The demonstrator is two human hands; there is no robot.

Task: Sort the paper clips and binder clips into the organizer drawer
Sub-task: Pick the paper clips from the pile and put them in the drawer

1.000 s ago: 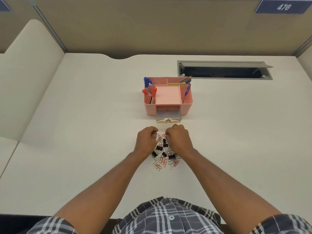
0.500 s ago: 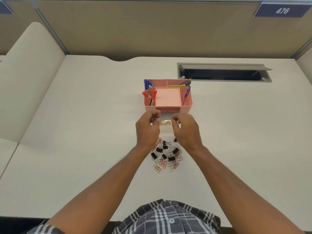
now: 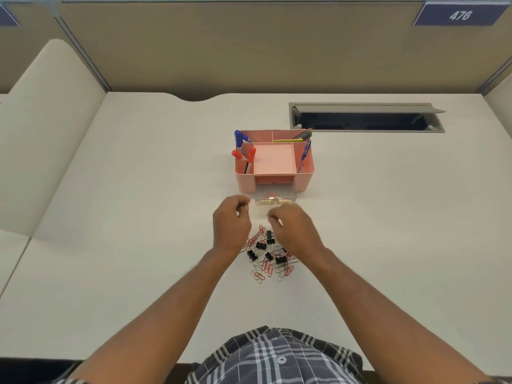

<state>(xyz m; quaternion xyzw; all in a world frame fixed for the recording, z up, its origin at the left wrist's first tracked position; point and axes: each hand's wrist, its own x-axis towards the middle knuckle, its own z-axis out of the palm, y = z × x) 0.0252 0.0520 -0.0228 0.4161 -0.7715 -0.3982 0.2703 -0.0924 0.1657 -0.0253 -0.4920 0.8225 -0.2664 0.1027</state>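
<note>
Left hand [image 3: 232, 225]: fingers loosely curled, nothing seen in them; released. Right hand [image 3: 294, 230]: fingers likewise loosely curled and holding nothing visible (the undersides of the fingertips face away from the camera). Both hands hover above the desk [image 3: 110, 217], between the drawer [image 3: 274, 197] and the pile, touching neither.

The clear drawer stands pulled out at the front of the pink organizer [image 3: 274, 162]. A few red clips [image 3: 271, 195] lie inside it.

The remaining pile sits on the desk just behind the hands, toward the person: red and silver paper clips [image 3: 266, 268] mixed with black binder clips [image 3: 261, 246], partly hidden by both wrists.

Organizer compartments hold blue and red markers [image 3: 238, 139] on the left, pencils [image 3: 300, 135] at the rear right and a blue pen [image 3: 304, 153] on the right. A cable tray [image 3: 365, 117] is recessed in the desk beyond.
</note>
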